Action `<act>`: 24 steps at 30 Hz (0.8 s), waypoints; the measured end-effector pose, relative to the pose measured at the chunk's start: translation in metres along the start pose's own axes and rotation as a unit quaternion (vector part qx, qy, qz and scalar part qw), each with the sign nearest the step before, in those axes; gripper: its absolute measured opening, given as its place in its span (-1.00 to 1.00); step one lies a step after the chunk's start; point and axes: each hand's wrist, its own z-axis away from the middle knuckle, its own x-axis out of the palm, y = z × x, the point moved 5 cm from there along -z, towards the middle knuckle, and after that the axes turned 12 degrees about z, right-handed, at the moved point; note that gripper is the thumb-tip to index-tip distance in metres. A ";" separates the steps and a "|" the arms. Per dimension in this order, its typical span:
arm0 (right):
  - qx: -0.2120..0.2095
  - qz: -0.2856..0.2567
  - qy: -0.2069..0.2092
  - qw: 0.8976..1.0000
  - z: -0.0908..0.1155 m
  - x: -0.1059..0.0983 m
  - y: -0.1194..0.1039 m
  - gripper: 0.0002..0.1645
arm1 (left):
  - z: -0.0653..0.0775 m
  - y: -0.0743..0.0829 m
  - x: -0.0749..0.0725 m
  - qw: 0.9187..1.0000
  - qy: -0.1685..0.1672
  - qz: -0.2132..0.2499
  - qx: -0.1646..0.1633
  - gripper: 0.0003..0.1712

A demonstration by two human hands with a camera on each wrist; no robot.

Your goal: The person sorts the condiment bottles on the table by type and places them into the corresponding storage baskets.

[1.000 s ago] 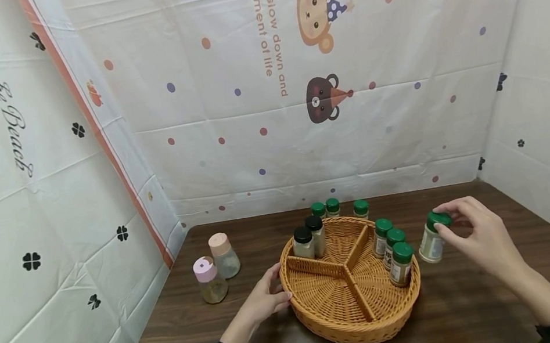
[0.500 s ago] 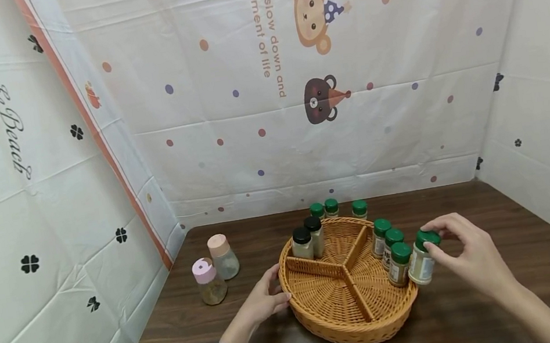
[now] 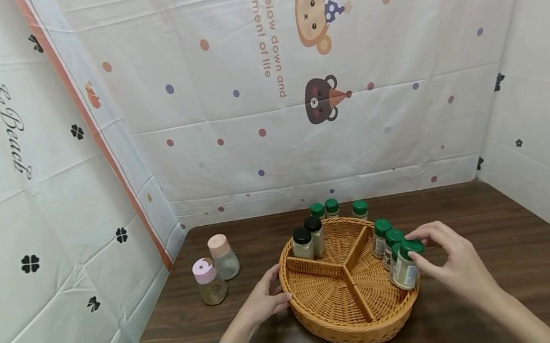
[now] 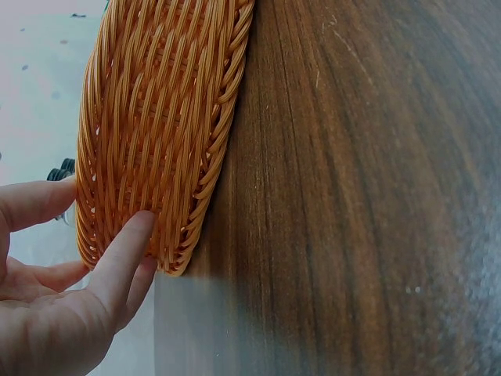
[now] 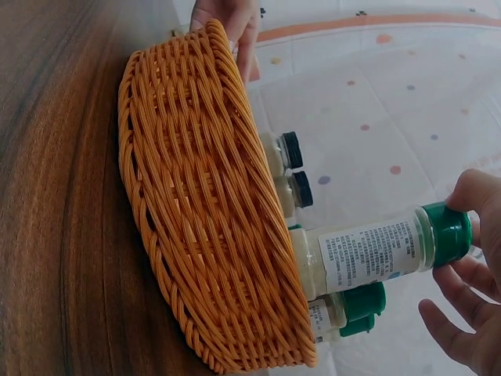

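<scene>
Bracing the wicker basket (image 3: 351, 336), my left hand (image 3: 259, 302) was positioned at the basket's left side, fingers extended, slightly apart and touching the outer weave. My right hand (image 3: 452, 267) was clamped by thumb and fingertips on the green cap of a labelled jar (image 3: 406, 271). The jar was located at the outer edge of the right compartment, its base near rim height; I could not tell whether it touched the rim. Beside it stood three green-capped jars (image 3: 380, 244), one partly hidden. Two black-capped jars (image 3: 303, 248) occupied the rear compartment. Left of the basket, a pink-capped jar (image 3: 211, 287) stood before a peach-capped jar (image 3: 225, 262). Behind the basket were three further green-capped jars (image 3: 332, 207), then a printed cloth (image 3: 190, 171).
</scene>
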 end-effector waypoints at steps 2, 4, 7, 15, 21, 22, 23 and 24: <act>-0.004 0.000 -0.002 1.000 0.001 0.002 -0.001 -0.51 | 0.000 0.000 0.000 1.000 0.000 0.000 0.001 -0.13; -0.005 -0.001 -0.004 1.000 0.001 0.003 -0.002 -0.51 | 0.000 0.001 0.001 1.000 -0.001 0.001 0.001 -0.12; -0.008 -0.004 -0.006 1.000 0.001 0.004 -0.003 -0.50 | 0.000 0.001 0.001 1.000 -0.002 0.004 0.003 -0.12; -0.025 0.001 -0.009 1.000 0.004 0.007 -0.008 -0.45 | 0.001 0.001 0.001 1.000 -0.004 0.004 0.002 -0.12; -0.049 0.007 -0.018 0.999 0.008 0.012 -0.008 -0.39 | 0.001 0.001 0.001 1.000 -0.006 0.006 0.003 -0.12; -0.052 0.010 -0.021 0.998 0.009 0.013 -0.008 -0.38 | 0.001 0.001 0.001 1.000 -0.005 0.007 0.003 -0.12; -0.054 0.014 -0.026 0.998 0.009 0.013 -0.008 -0.38 | 0.000 0.001 0.001 1.000 -0.005 0.007 0.003 -0.12; -0.055 0.018 -0.030 0.998 0.010 0.014 -0.007 -0.38 | 0.000 0.001 0.001 1.000 -0.005 0.007 0.002 -0.12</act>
